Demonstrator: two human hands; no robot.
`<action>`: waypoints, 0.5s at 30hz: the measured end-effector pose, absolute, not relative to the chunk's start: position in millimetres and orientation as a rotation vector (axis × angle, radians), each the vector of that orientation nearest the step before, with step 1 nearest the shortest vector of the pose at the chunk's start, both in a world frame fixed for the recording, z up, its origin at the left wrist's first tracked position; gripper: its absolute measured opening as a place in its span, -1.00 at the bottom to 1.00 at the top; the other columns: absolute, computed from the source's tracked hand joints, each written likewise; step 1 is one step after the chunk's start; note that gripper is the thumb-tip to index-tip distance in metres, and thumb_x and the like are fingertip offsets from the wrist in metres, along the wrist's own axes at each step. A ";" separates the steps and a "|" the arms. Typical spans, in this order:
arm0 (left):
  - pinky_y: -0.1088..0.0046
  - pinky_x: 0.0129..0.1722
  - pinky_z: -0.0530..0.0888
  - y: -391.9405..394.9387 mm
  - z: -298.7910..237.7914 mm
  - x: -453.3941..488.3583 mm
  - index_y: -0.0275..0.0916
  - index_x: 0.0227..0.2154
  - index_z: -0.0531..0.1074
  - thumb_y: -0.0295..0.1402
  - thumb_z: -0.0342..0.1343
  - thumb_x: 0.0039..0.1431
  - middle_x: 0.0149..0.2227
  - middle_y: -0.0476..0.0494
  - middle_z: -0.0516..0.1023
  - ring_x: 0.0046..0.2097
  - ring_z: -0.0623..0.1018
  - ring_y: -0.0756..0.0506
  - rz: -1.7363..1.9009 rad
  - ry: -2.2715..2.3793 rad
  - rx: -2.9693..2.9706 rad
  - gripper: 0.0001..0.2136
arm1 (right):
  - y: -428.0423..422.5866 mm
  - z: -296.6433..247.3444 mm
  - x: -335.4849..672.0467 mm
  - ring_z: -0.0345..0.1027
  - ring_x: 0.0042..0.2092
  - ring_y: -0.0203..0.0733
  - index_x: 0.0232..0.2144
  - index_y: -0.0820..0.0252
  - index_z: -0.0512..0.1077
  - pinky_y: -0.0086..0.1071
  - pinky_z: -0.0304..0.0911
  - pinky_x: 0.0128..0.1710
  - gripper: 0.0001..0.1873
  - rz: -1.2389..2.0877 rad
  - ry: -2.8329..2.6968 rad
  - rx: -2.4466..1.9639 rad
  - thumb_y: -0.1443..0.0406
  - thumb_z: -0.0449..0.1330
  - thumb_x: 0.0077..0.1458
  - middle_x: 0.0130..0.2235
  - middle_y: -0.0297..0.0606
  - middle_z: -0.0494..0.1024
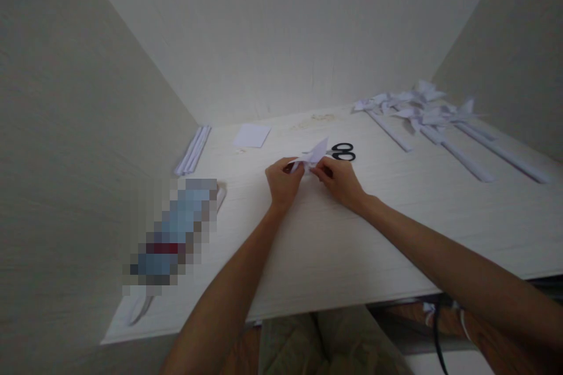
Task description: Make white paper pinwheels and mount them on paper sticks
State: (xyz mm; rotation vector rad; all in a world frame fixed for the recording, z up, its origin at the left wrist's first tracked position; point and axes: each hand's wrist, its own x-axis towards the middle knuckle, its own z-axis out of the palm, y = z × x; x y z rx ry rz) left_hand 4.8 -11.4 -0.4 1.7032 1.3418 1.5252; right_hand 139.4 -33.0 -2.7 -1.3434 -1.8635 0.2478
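My left hand (284, 180) and my right hand (341, 180) meet over the middle of the white table (396, 228). Both pinch a small folded piece of white paper (313, 155), which rises to a point between them. The left fingers close on its left corner, the right fingers on its lower right edge. Black-handled scissors (342, 152) lie just behind the paper, close to my right hand.
A flat white sheet (251, 135) lies at the back. Rolled white paper sticks (193, 149) rest along the left wall. Several paper pinwheels on long sticks (433, 123) lie at the back right. A blurred-out object (173, 234) sits at the left. Walls enclose three sides.
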 end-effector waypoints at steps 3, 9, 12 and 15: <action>0.52 -0.45 0.41 -12.9 0.6 4.9 -0.32 -0.52 0.51 -0.49 0.10 -0.17 -0.51 -0.09 0.55 -0.47 0.49 0.01 1.507 1.327 1.713 -0.89 | -33.3 -1.8 139.9 0.11 -0.58 -0.36 -0.66 0.21 0.24 -0.46 -0.06 -0.53 -0.70 0.291 -1.845 -1.347 0.26 0.03 0.07 -0.65 -0.35 0.31; 0.53 -0.45 0.41 -12.5 0.3 4.7 -0.31 -0.55 0.51 -0.50 0.10 -0.18 -0.51 -0.08 0.55 -0.47 0.49 0.01 1.508 1.331 1.703 -0.90 | -32.8 -3.8 141.1 0.11 -0.59 -0.38 -0.68 0.23 0.27 -0.47 -0.06 -0.55 -0.73 0.251 -1.854 -1.322 0.26 0.14 -0.02 -0.65 -0.36 0.32; 0.53 -0.44 0.41 -11.8 -0.7 4.6 -0.31 -0.54 0.51 -0.50 0.10 -0.18 -0.51 -0.08 0.55 -0.47 0.49 0.01 1.510 1.318 1.696 -0.90 | -33.3 -3.8 140.9 0.12 -0.59 -0.37 -0.66 0.24 0.30 -0.47 -0.04 -0.55 -0.75 0.256 -1.830 -1.319 0.25 0.15 -0.04 -0.64 -0.35 0.35; 0.52 -0.44 0.42 -11.8 -1.5 4.7 -0.32 -0.53 0.51 -0.49 0.11 -0.17 -0.50 -0.09 0.55 -0.47 0.50 0.00 1.507 1.306 1.709 -0.89 | -33.8 -1.8 140.4 0.13 -0.60 -0.36 -0.68 0.23 0.29 -0.46 -0.03 -0.54 -0.67 0.303 -1.809 -1.340 0.22 0.06 0.05 -0.67 -0.35 0.34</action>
